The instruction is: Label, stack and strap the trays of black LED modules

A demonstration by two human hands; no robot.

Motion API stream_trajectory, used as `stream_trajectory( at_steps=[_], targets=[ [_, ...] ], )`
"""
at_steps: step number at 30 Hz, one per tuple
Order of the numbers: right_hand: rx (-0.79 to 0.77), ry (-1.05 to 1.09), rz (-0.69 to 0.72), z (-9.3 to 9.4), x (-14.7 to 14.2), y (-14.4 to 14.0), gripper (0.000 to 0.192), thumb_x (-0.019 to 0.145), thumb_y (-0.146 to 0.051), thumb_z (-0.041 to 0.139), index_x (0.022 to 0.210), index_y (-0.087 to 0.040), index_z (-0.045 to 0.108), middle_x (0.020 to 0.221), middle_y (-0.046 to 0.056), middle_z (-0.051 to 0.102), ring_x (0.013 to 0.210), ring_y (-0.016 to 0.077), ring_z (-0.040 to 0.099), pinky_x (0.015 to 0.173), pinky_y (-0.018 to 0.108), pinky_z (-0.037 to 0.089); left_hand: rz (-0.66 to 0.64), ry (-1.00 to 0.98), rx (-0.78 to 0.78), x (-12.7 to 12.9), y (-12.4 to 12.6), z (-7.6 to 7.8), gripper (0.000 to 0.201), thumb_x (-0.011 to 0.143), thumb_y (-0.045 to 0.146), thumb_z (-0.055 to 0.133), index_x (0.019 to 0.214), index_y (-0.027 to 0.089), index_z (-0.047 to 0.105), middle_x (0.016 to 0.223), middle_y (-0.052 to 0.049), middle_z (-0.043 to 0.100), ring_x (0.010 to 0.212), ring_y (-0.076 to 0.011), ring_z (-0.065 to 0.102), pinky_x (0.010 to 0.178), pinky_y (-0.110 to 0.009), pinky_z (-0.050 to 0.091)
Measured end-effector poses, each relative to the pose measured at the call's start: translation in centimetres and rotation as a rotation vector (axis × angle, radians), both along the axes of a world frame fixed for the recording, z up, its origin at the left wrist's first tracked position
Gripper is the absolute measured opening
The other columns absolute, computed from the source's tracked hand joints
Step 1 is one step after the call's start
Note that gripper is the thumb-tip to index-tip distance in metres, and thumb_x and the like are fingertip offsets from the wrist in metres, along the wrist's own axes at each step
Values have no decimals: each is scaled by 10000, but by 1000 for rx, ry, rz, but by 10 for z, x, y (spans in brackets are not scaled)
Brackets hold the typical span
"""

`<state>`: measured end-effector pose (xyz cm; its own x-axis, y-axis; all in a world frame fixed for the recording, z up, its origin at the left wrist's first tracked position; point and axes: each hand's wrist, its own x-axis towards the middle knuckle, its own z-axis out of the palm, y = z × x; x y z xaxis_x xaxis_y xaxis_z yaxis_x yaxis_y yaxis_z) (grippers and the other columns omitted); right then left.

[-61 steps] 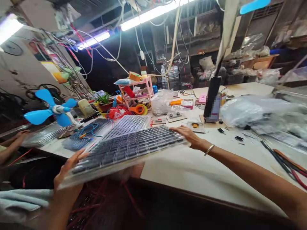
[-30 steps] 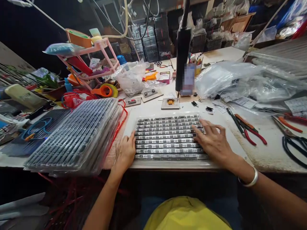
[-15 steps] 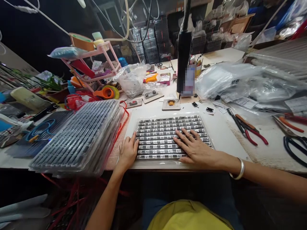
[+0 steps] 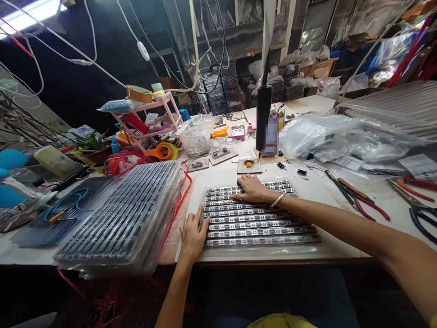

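Resting flat and open on the tray of parts, your right hand covers its far rows at twelve o'clock, while your left hand presses open-fingered against the tray's near edge at nine o'clock, gripping nothing.
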<state>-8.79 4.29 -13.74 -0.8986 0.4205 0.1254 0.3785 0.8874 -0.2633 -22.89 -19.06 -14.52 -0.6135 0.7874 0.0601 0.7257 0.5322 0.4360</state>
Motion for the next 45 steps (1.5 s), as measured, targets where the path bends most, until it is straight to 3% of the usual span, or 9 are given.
stream_trajectory(
  at_steps=[6, 10, 14, 19, 22, 29, 37, 42, 45],
  targets=[
    [67, 4, 60, 6, 4, -19, 474, 921, -505, 398, 1274, -198, 476, 1245, 136, 486, 1116, 285, 425, 891, 439, 348, -4, -73, 68, -2, 0, -1, 546, 886, 437, 399, 1362, 173, 452, 948, -81, 550, 988, -275, 529, 905, -484, 385],
    [88, -17, 107, 21, 1, -42, 383, 933, -391, 422, 1247, -189, 505, 1298, 143, 465, 1116, 284, 433, 909, 464, 326, -11, -165, 185, -6, -5, -4, 509, 884, 387, 360, 1302, 149, 526, 867, -65, 547, 877, -233, 548, 851, -417, 423],
    [124, -51, 152, 25, 46, -50, 352, 936, -361, 414, 1226, -194, 522, 1296, 134, 499, 1124, 271, 467, 932, 471, 331, 2, -306, 302, -14, -16, -8, 505, 855, 362, 378, 1257, 123, 567, 904, -70, 585, 835, -201, 567, 801, -347, 454],
    [239, -21, -411, -5, 145, -44, 468, 933, -407, 387, 1284, -114, 485, 1292, 193, 529, 1158, 327, 480, 906, 509, 375, 58, -331, 342, -23, -19, -13, 477, 818, 418, 458, 1180, 160, 631, 1053, -83, 628, 963, -227, 580, 855, -339, 448],
    [209, 41, -605, -24, 176, -43, 473, 927, -434, 358, 1248, -127, 521, 1229, 178, 577, 1101, 319, 525, 848, 489, 437, 52, -321, 332, -25, -17, -13, 474, 823, 419, 475, 1183, 153, 631, 1021, -87, 643, 967, -233, 585, 861, -347, 447],
    [-133, 318, -656, -34, 167, -46, 484, 868, -485, 386, 1141, -136, 582, 1232, 172, 578, 1155, 331, 518, 958, 559, 420, -77, -376, 366, -23, -22, -7, 424, 868, 386, 480, 1195, 154, 619, 905, -56, 622, 895, -190, 583, 836, -324, 455],
    [-842, 626, -796, 13, 170, -49, 544, 750, -522, 607, 1210, -232, 597, 1370, 51, 520, 1323, 229, 394, 1145, 386, 236, -130, -385, 306, -18, -23, -2, 432, 864, 434, 519, 1216, 198, 604, 806, -20, 508, 767, -154, 509, 716, -289, 432],
    [-1202, 820, -709, 36, 169, -56, 707, 691, -475, 703, 1340, -338, 458, 1124, 88, 679, 1004, 285, 655, 992, 485, 442, -118, -451, 280, -15, -24, 5, 488, 871, 534, 458, 1199, 212, 623, 789, -9, 474, 765, -154, 493, 750, -290, 419],
    [-1319, 923, -618, 45, 165, -66, 692, 751, -412, 656, 1384, -368, 380, 980, 87, 717, 849, 293, 698, 877, 533, 510, -21, -564, 392, -14, -26, 9, 603, 879, 613, 351, 1277, 211, 560, 811, -16, 521, 747, -153, 488, 749, -294, 420]
  ],
)
